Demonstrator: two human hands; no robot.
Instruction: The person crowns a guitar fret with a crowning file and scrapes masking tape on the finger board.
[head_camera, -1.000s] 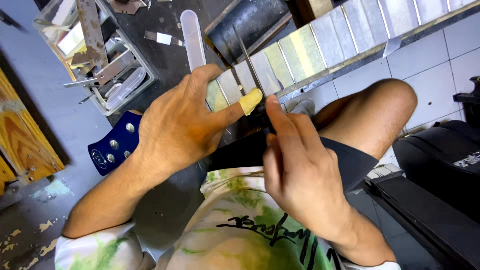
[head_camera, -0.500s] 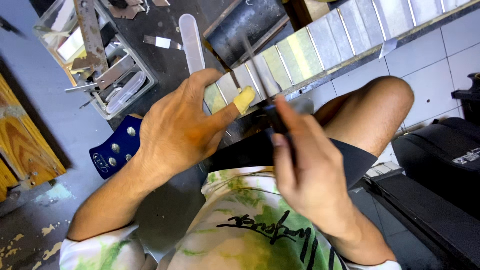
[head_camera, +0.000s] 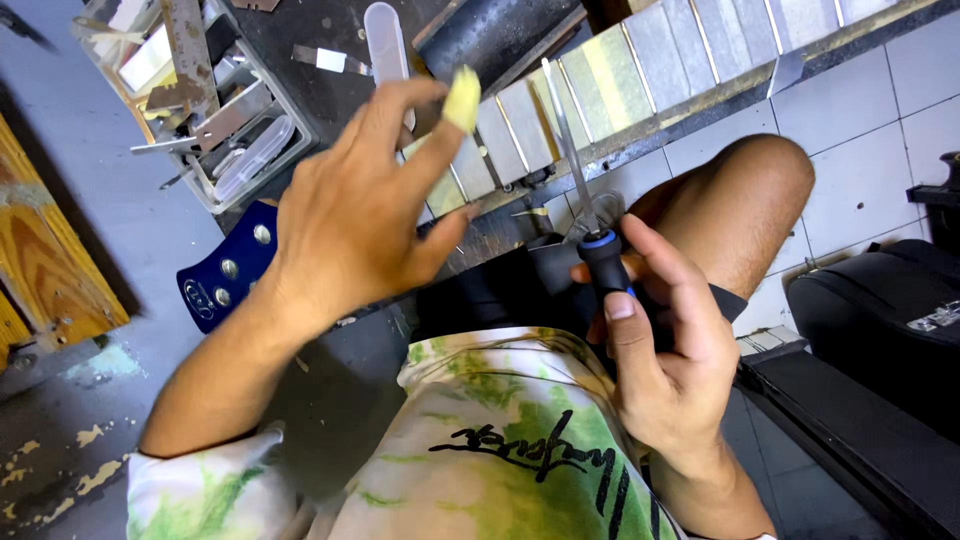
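My left hand (head_camera: 355, 215) is raised over my lap with its fingers spread and holds nothing. A yellow cover (head_camera: 462, 98) wraps the tip of its index finger. My right hand (head_camera: 672, 365) is closed around the black handle of a slim tool (head_camera: 603, 262) with a blue ring. The tool's thin metal shaft (head_camera: 563, 140) points up and away from me, toward a row of flat metal plates (head_camera: 640, 60). The two hands are apart. My bare knee (head_camera: 745, 200) is just right of the tool.
A clear plastic bin (head_camera: 205, 175) of metal scraps stands at the upper left. Below it lies a blue plate with rivets (head_camera: 222, 272). A wooden block (head_camera: 45, 255) is at the left edge, a dark cylinder (head_camera: 495, 30) at the top, and a black case (head_camera: 880, 310) on the white tiled floor (head_camera: 905, 90) at the right.
My left hand has lifted away from my right hand and spread open. My right hand has drawn back toward me, so the tool's shaft now stands clear.
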